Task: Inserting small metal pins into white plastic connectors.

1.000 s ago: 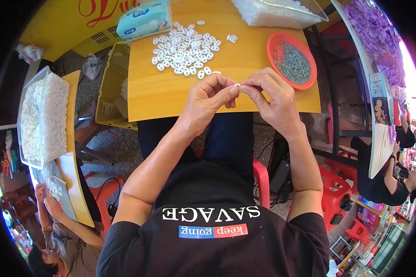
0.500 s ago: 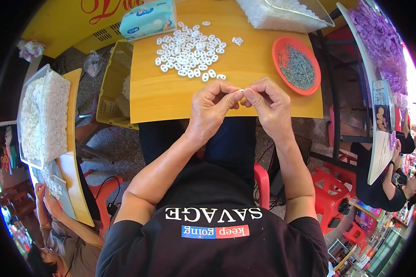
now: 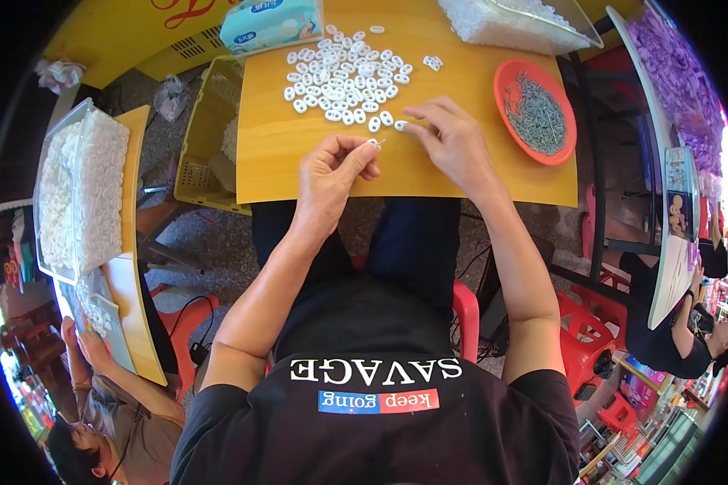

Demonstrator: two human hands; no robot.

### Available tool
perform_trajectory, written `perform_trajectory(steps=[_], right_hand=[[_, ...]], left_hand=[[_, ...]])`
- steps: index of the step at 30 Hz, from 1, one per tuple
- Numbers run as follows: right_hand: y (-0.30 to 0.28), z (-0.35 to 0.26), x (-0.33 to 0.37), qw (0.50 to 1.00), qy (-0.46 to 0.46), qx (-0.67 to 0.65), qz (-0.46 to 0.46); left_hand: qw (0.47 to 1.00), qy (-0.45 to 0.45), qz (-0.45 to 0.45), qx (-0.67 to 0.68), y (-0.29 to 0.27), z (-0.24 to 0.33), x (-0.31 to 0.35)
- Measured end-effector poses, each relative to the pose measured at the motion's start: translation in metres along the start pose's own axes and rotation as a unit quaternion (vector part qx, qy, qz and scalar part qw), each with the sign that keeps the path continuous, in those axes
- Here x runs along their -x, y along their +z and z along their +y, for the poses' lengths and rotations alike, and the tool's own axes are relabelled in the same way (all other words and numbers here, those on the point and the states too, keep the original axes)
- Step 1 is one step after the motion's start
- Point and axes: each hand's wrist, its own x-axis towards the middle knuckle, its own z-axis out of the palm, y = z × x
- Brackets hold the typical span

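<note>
Between the thumb and index finger of my left hand (image 3: 336, 172) is a small white oval piece (image 3: 373, 142) with a thin metal pin sticking out of it. My right hand (image 3: 455, 144) is over the table's near part with its fingers apart. Its thumb tip is right at another white oval piece (image 3: 399, 125); whether they touch, I cannot tell. Many such white pieces, each with two dark holes, lie heaped in a loose pile (image 3: 348, 87) beyond my hands. Grey metal screws or pins (image 3: 535, 117) fill a red plastic bowl (image 3: 503, 77) to the right.
A blue tissue pack (image 3: 271, 26) stands at the table's far left, and a clear bin (image 3: 526, 24) of white parts at the far right. A few joined white bits (image 3: 433, 62) lie apart. A yellow crate (image 3: 198, 153) is left of the table. Other people work at both sides.
My hands have come apart. The left moved left and toward me with the white piece and pin; the right let go and reached forward to a loose piece by the pile.
</note>
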Motion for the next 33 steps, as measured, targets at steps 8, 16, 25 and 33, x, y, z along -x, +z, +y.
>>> perform_trajectory(steps=[8, 16, 25, 33], right_hand=[[0.005, 0.007, 0.005, 1.0, -0.013, 0.023, 0.008], [-0.006, -0.009, 0.017, 0.753, 0.286, -0.589, 0.062], [-0.005, -0.026, 0.029, 0.779, 0.253, -0.565, 0.103], [-0.014, -0.031, 0.035, 0.81, 0.208, -0.537, 0.107]], left_hand=[[1.0, -0.007, 0.002, 0.023, 0.004, 0.0, -0.003], [0.998, -0.006, -0.053, 0.047, 0.037, 0.0, -0.003], [0.99, -0.003, -0.031, 0.136, 0.047, 0.002, -0.006], [0.986, -0.01, -0.053, 0.161, 0.052, 0.013, -0.004]])
